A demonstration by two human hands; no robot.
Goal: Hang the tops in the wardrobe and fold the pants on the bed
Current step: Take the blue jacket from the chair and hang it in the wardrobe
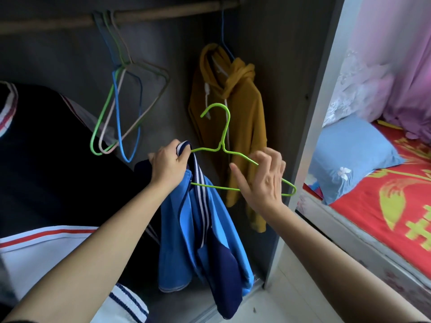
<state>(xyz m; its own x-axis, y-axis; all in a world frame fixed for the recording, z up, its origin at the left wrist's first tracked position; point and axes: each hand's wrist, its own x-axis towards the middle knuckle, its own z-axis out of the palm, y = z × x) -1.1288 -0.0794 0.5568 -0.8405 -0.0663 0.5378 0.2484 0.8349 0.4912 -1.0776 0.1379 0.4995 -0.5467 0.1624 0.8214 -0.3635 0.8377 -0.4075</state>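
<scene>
Inside the wardrobe [279, 66], seen from the head camera, the left hand [169, 164] was closed round the striped collar of a blue jacket [203, 217], bunching it against the left end of a green hanger [221, 136]. The jacket hung down from that fist, in front of the wardrobe's open side. The right hand [263, 180] had its fingers curled over the hanger's right arm, thumb stretched out below. Behind them a mustard hoodie [235, 108] hung from the rail [116, 18], and three spare hangers [121, 108] hung further left. A dark garment [46, 148] with striped trim filled the left side. To the right lay the bed [373, 206] with a blue pillow [349, 157].
</scene>
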